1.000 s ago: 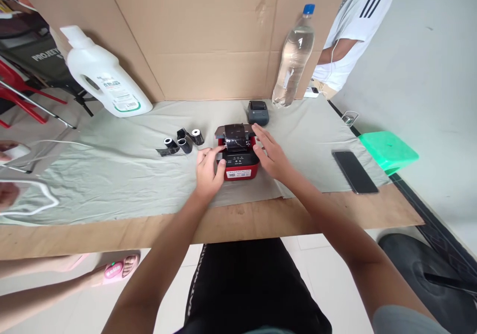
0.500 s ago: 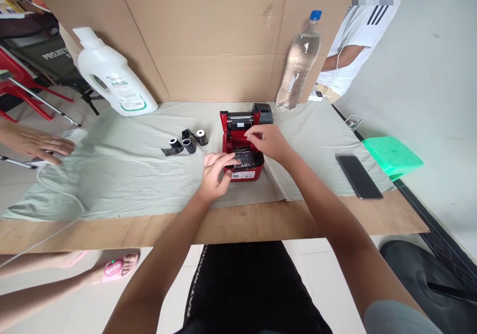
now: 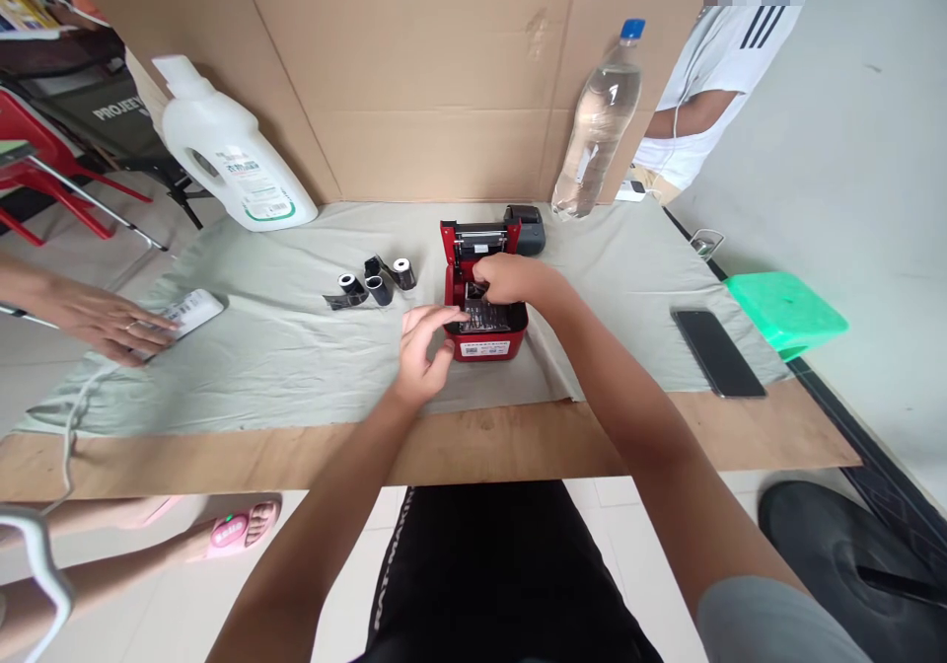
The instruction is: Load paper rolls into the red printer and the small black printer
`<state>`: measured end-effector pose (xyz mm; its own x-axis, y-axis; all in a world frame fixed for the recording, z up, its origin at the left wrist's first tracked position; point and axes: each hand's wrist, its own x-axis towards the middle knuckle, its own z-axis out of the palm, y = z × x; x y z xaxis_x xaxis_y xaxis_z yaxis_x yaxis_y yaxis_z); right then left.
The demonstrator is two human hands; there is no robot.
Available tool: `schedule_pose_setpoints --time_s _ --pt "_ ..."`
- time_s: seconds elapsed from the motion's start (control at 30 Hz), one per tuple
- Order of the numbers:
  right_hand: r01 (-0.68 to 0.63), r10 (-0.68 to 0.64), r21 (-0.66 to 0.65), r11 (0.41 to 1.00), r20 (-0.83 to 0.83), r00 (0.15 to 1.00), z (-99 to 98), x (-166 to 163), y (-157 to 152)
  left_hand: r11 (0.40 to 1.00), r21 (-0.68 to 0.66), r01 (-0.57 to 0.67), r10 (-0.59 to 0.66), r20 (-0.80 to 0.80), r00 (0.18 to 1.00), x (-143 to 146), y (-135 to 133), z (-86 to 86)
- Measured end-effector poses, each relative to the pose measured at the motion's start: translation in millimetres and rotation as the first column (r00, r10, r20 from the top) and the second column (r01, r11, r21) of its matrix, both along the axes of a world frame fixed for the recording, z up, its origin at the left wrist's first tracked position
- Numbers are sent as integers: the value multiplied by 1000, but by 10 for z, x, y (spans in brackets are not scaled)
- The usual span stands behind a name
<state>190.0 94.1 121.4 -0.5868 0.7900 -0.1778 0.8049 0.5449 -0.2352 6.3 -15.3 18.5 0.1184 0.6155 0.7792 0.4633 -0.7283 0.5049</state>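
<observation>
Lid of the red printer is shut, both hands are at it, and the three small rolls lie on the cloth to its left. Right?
Not quite: the head view shows the red printer with its lid raised, not shut. The left hand is at its front and the right hand reaches into the open bay. The three small rolls do lie on the cloth to its left.

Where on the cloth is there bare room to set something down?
Free: between red printer and phone; also between rolls and a co-worker's hand. Crowded: around the printer, under left hand and right hand.
</observation>
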Motion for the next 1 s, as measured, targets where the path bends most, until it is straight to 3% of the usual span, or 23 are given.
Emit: schedule_pose_setpoints --time_s 0.13,0.23,0.4,0.63,0.77,0.93,1.0 --pt "-50 61 43 998 -336 940 216 177 -303 991 -76 -111 126 234 964 26 101 52" --pt "-154 167 66 986 -478 862 274 165 -481 980 -191 -52 121 372 920 50 183 127" --pt "-248 223 27 968 -539 813 226 63 -584 950 -311 -1 135 409 902 32 198 149" --pt "-178 -23 -260 949 -622 783 172 128 -501 983 -172 -70 129 360 924 -27 172 110" --pt "-262 53 -178 949 -726 686 86 107 -449 972 -231 -36 130 404 906 -34 193 110" --pt "-249 -16 -244 937 -745 667 15 51 -437 976 -218 -19 110 416 903 -40 201 95" --pt "-270 24 -195 943 -770 638 -7 30 -434 969 -247 7 105 437 893 -37 203 85"
